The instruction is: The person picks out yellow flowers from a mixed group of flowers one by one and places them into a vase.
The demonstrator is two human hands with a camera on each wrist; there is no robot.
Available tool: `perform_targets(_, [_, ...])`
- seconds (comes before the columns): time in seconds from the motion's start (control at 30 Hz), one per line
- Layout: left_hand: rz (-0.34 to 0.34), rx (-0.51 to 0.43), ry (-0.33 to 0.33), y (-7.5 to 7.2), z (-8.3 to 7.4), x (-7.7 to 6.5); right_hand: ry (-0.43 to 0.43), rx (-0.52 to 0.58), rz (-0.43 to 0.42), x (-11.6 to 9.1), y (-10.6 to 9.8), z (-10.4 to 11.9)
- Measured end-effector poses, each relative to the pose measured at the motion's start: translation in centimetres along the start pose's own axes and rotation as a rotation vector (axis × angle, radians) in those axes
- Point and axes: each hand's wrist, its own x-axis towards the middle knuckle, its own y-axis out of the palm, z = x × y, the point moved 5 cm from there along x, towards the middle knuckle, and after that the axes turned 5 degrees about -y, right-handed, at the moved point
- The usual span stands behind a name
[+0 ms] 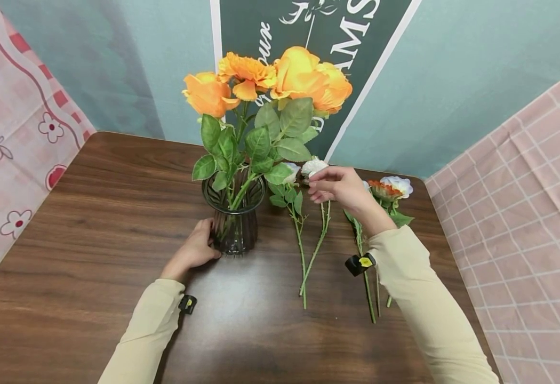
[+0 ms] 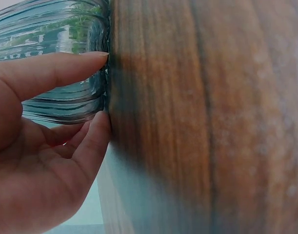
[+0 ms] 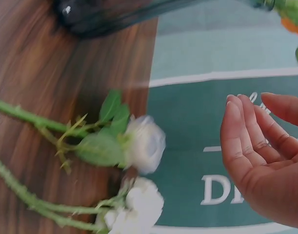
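Note:
A dark ribbed glass vase (image 1: 234, 232) stands upright on the table, holding orange flowers (image 1: 301, 80) with green leaves. My left hand (image 1: 196, 248) holds the vase low on its left side; in the left wrist view the thumb (image 2: 66, 70) and fingers lie on either side of the base. My right hand (image 1: 340, 188) is raised to the right of the vase, with nothing in it. Its fingers (image 3: 231, 126) are loosely bent and apart from the thumb. A white rose (image 3: 146, 144) and a fuller white flower (image 3: 139, 207) lie near it.
More stems lie farther right, including an orange-brown flower (image 1: 381, 189) and a pale bluish-white bloom (image 1: 399, 185), partly behind my right arm. A dark green lettered poster (image 1: 304, 32) hangs at the back. Pink tiled sheeting (image 1: 525, 213) borders the wooden table (image 1: 93, 234) on the right.

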Motion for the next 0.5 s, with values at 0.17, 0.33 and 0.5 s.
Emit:
perform_targets(0.17, [-0.001,0.005,0.010,0.0,0.0,0.0,0.042,-0.012,-0.035,-0.8,-2.2,-2.0])
perform_targets(0.33, [-0.005,0.002,0.016,-0.1,0.0,0.0,0.088,-0.062,-0.059,-2.1,-4.5,-4.2])
perform_targets(0.5, [-0.002,-0.003,0.014,0.0,0.0,0.0,0.144,-0.113,-0.114,-3.6,-6.9,-6.0])
